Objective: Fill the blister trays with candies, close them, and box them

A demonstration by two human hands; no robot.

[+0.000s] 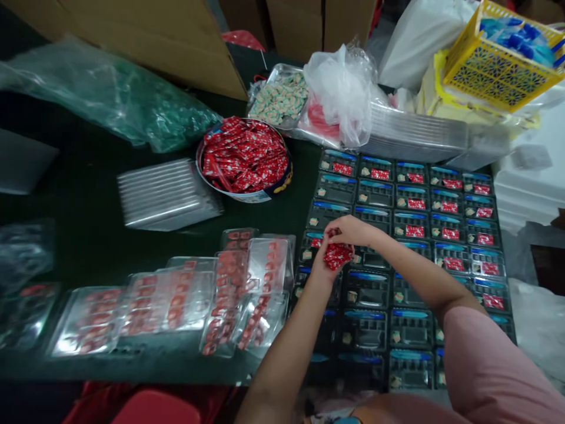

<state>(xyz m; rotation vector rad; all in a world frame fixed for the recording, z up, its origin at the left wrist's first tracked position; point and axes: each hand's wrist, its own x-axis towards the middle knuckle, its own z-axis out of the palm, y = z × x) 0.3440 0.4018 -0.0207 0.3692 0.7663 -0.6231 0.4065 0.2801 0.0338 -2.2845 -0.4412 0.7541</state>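
The left hand (325, 259) cups red packets (339, 257) in curled fingers above the trays (371, 288); the right hand (349, 229) arches over, fingers bent to the packets, its grip unclear.

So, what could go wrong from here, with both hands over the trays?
The left hand holds several red packets in a loose bunch; one might slip into the wrong black tray.

The right forearm reaches across the trays and could nudge the blue pens.

The round tin is heaped with packets, so a bump might spill some.
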